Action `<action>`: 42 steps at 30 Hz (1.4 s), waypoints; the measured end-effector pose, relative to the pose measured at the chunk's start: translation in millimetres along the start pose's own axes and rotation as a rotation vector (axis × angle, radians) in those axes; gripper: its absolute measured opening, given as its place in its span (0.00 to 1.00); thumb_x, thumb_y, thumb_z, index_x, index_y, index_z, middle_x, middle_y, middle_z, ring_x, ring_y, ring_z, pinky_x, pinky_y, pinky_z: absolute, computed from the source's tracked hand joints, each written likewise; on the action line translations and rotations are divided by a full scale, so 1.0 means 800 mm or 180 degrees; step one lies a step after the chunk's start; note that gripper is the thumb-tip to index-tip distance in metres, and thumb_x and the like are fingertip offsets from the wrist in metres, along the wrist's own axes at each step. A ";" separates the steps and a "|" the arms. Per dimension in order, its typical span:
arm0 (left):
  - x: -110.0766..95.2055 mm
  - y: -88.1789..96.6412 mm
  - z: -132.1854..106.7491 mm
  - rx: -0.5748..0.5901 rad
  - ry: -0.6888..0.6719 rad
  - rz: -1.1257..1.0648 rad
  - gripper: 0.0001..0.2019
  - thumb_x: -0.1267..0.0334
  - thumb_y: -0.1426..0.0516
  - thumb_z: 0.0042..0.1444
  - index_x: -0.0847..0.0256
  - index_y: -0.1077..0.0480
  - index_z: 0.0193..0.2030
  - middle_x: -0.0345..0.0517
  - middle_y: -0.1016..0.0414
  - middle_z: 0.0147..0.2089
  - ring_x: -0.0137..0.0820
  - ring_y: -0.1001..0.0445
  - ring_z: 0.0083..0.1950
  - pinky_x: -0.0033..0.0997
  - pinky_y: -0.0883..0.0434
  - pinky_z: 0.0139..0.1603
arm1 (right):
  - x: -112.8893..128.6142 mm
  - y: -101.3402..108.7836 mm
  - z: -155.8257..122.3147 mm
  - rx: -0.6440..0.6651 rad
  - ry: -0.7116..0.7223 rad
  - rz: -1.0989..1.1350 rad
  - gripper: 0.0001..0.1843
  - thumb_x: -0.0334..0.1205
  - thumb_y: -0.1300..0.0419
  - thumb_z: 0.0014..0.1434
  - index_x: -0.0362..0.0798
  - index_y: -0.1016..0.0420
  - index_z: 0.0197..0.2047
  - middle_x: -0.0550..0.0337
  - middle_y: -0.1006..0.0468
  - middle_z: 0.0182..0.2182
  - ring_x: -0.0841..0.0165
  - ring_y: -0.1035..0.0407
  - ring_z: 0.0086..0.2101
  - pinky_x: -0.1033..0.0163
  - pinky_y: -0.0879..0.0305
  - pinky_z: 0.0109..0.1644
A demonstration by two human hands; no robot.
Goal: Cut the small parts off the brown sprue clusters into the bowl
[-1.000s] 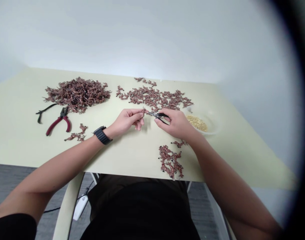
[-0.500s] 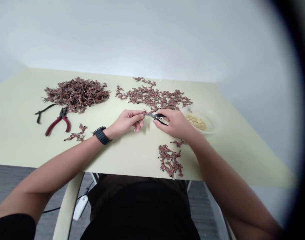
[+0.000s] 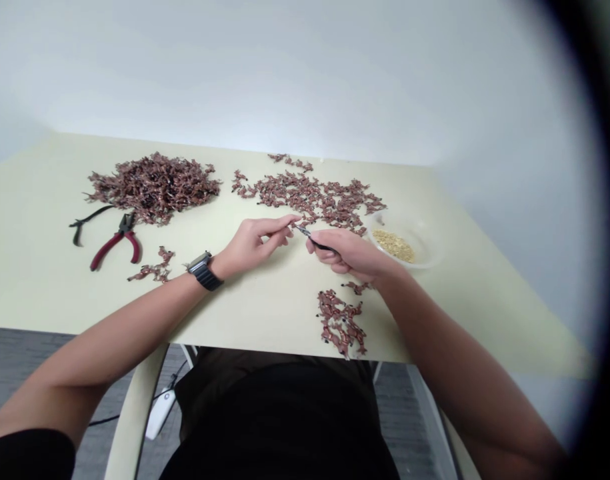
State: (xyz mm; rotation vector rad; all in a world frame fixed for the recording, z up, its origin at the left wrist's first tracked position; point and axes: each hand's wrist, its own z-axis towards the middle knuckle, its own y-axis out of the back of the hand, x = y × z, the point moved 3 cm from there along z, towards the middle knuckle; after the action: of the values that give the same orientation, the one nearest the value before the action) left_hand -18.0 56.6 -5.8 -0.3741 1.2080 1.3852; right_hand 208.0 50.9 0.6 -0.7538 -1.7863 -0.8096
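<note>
Between the fingertips of my left hand (image 3: 257, 243) sits a small brown figure, mostly hidden by the fingers. My right hand (image 3: 352, 252) is closed around black-handled pliers (image 3: 325, 247), whose slim metal jaws point left and meet the fingertips of my left hand. Just beyond both hands spreads a layer of small reddish-brown animal-like figures (image 3: 305, 193). A smaller group of such figures (image 3: 339, 323) lies near the table's front edge, below my right forearm.
Right of my right hand stands a clear round bowl (image 3: 432, 257) with tiny gold-coloured pieces (image 3: 393, 245). A large heap of brown figures (image 3: 155, 187) is at the back left. Red-handled pliers (image 3: 115, 247), a black strip-like item (image 3: 79, 230) and a few figures (image 3: 155, 267) lie before it.
My right hand has turned over, so the pliers' handles now lie closer together in its grip. My left fingers have shifted slightly right and the index finger has straightened.
</note>
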 end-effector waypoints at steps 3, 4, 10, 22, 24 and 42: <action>0.004 -0.003 0.003 0.0002 0.0537 -0.0709 0.21 0.58 0.42 0.70 0.64 0.25 0.65 0.50 0.17 0.39 0.27 0.21 0.33 0.29 0.22 0.39 | 0.005 0.005 0.001 -0.0650 0.0439 -0.0905 0.21 0.61 0.40 0.66 0.51 0.26 0.38 0.63 0.38 0.25 0.71 0.48 0.24 0.63 0.53 0.26; 0.005 -0.004 0.004 0.0006 0.0712 -0.0949 0.21 0.57 0.41 0.70 0.66 0.24 0.63 0.49 0.18 0.37 0.27 0.22 0.30 0.28 0.23 0.36 | 0.007 0.006 0.000 -0.0869 0.0612 -0.1267 0.20 0.60 0.39 0.66 0.51 0.26 0.38 0.62 0.35 0.26 0.70 0.45 0.25 0.62 0.50 0.28; 0.013 -0.006 0.007 0.0086 0.1160 -0.1686 0.13 0.58 0.40 0.68 0.67 0.22 0.46 0.45 0.22 0.30 0.24 0.27 0.22 0.25 0.31 0.24 | 0.016 0.003 -0.004 -0.1424 0.1089 -0.2268 0.17 0.55 0.38 0.66 0.50 0.22 0.43 0.62 0.29 0.26 0.68 0.39 0.27 0.60 0.46 0.33; 0.008 -0.009 0.004 0.0169 0.1326 -0.1619 0.11 0.60 0.42 0.69 0.65 0.21 0.43 0.43 0.24 0.26 0.23 0.31 0.20 0.24 0.35 0.21 | 0.014 0.005 -0.004 -0.1272 0.1297 -0.2547 0.15 0.54 0.40 0.68 0.51 0.24 0.43 0.60 0.27 0.29 0.66 0.36 0.30 0.59 0.46 0.36; 0.007 -0.009 0.003 0.0189 0.1333 -0.1596 0.11 0.60 0.42 0.69 0.65 0.21 0.43 0.43 0.25 0.26 0.23 0.31 0.20 0.24 0.35 0.21 | 0.014 0.005 -0.004 -0.1250 0.1286 -0.2546 0.15 0.54 0.40 0.67 0.51 0.24 0.43 0.61 0.27 0.29 0.66 0.36 0.30 0.59 0.45 0.36; 0.014 -0.006 -0.003 -0.0216 0.0146 0.0000 0.21 0.62 0.40 0.69 0.56 0.25 0.67 0.49 0.15 0.48 0.30 0.17 0.44 0.34 0.22 0.55 | -0.003 -0.018 0.006 0.0028 -0.0159 0.0350 0.24 0.65 0.45 0.67 0.52 0.31 0.38 0.68 0.49 0.25 0.71 0.62 0.23 0.62 0.66 0.23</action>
State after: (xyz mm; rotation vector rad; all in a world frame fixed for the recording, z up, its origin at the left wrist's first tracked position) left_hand -17.8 59.8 -17.6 -0.4554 1.2004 1.4270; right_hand 194.8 46.2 -5.9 -0.8653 -1.7749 -0.7151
